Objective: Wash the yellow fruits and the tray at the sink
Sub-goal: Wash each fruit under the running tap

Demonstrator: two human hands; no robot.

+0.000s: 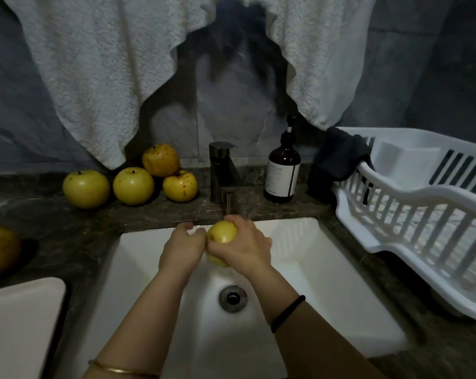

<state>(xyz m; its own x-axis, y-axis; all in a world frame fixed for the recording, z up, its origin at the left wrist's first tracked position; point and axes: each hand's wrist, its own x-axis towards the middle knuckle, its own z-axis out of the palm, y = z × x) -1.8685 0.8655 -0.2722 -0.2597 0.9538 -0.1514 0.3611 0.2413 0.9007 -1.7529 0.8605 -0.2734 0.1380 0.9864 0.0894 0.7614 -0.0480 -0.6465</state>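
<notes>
Head view: right hand (245,247) clasps yellow fruit (221,232); relaxed left hand (180,248) touches its side.

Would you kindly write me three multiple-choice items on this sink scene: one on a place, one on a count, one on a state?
1. Where does the brown pump bottle stand relative to the tap? A. left of it B. right of it C. behind it
2. How many yellow fruits lie grouped left of the tap? A. two B. four C. six
3. What is the right hand doing? A. gripping a fruit B. hanging idle C. lifting the bottle
Answers: 1 B, it stands at the tap's right; 2 B, four sit together; 3 A, its fingers curl round one.
</notes>
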